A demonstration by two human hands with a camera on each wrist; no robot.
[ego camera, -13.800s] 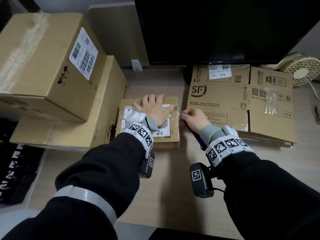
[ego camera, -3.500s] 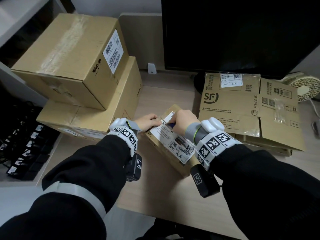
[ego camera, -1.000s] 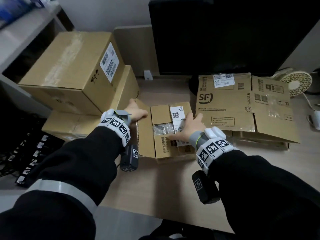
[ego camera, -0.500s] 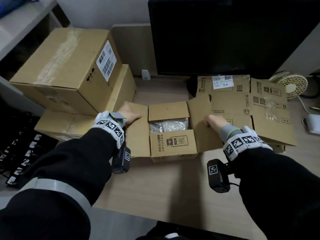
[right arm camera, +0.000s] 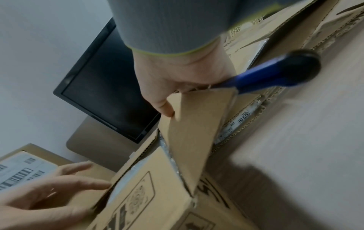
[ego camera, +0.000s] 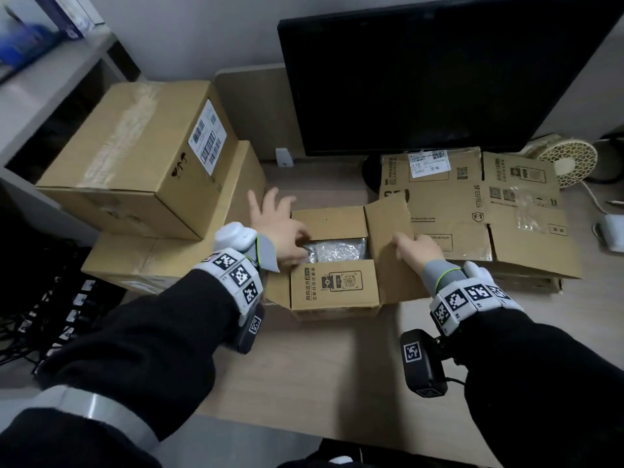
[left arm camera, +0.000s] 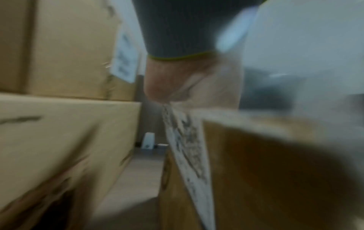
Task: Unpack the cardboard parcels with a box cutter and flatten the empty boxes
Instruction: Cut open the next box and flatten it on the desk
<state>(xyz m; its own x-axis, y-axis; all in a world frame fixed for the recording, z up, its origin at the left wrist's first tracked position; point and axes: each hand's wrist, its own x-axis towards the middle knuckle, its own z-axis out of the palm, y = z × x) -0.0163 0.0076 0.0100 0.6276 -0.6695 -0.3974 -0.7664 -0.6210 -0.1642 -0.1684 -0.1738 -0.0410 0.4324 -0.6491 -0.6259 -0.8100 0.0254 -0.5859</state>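
Pale wooden table [ego camera: 304, 369]: carries small brown cardboard box [ego camera: 334, 288], flaps open, crinkled clear plastic packet [ego camera: 337, 252] inside. Right hand [ego camera: 413, 249] grips right flap and blue-handled box cutter [right arm camera: 275, 74]. Left hand [ego camera: 275, 228], fingers spread, reaches into box.

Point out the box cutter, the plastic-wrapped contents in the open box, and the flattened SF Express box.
box cutter [right arm camera: 275, 74]: right wrist view, on its blue handle.
plastic-wrapped contents [ego camera: 337, 252]: head view, on the crinkled wrap.
flattened SF Express box [ego camera: 449, 211]: head view, on its printed top panel.
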